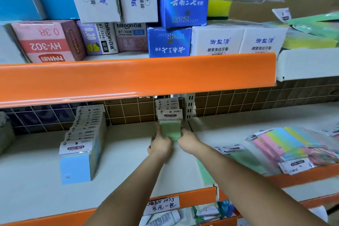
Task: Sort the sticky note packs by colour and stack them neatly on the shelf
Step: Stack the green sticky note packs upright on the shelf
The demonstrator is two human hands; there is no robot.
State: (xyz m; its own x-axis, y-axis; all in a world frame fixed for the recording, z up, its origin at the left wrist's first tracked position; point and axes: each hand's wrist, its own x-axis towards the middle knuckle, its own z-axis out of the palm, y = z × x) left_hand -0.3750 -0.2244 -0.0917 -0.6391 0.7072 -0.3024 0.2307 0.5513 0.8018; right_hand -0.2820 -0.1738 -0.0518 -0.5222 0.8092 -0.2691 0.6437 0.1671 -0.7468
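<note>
A row of green sticky note packs [170, 126] stands upright at the back of the white shelf [128, 161], near the wire grid. My left hand [160, 145] grips the front green pack on its left side and my right hand [188, 140] grips it on its right. A long row of blue sticky note packs [80, 148] stands upright to the left. Another green pack [236, 159] lies flat to the right of my right arm. A loose heap of pink, yellow, blue and green packs [286, 145] lies further right.
An orange-edged shelf [128, 79] overhangs just above, loaded with toothpaste and pen boxes [172, 24]. A white slotted upright [189, 106] stands right of the green row. A handwritten price label [163, 205] hangs on the front edge.
</note>
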